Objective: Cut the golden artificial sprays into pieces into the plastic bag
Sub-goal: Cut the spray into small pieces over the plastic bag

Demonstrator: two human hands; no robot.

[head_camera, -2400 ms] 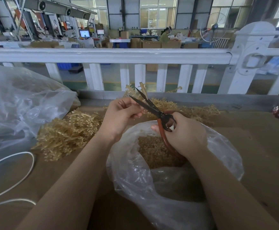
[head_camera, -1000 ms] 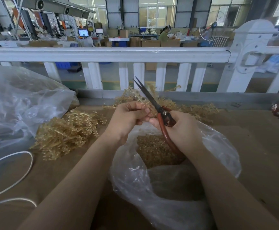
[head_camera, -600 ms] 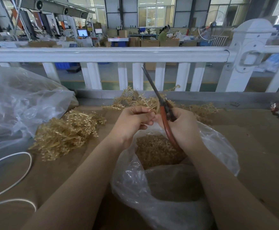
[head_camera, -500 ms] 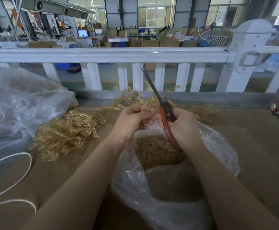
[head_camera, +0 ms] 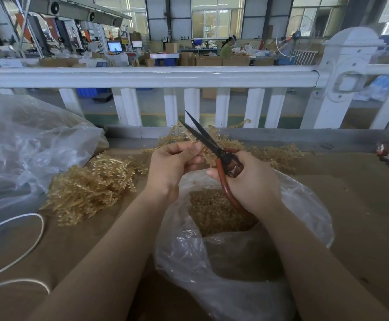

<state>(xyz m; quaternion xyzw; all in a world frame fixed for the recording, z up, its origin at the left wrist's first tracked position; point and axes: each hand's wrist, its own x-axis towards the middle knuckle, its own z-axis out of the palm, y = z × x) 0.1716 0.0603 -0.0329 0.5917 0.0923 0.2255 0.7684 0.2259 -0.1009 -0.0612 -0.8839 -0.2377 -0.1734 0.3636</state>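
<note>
- Desk (head_camera: 362, 205): brown surface, one white railing (head_camera: 142, 76) along its far edge.
- Plastic bags, two: one large clear bag (head_camera: 22, 144) at far left, bulging, contents unclear; one open plastic bag (head_camera: 212, 274) at centre, directly under both hands, mouth up, holding a bed of cut golden pieces (head_camera: 212, 212).
- Golden artificial sprays: two loose heaps uncut on the desk, one pile (head_camera: 89, 186) left of the open bag, one strip (head_camera: 274, 154) behind it by the railing; plus one spray (head_camera: 188, 135) in hand above the bag mouth.
- One white cord (head_camera: 27, 249) looped at the lower left.
- Left hand (head_camera: 172, 165): fingers (head_camera: 184, 147) curled, pinching the held spray near its stem.
- Right hand (head_camera: 253, 181): closed round the red handles of one pair of scissors (head_camera: 212, 144); blades parted a little, points aimed up and away, lying against the spray.
- Step, as judged: mid-cutting; blades set for another snip, the piece to drop into the bag.
- Next move calls for: closing the blades on the stem clear of the left fingertips, keeping the spray over the bag mouth, then feeding it further in.
</note>
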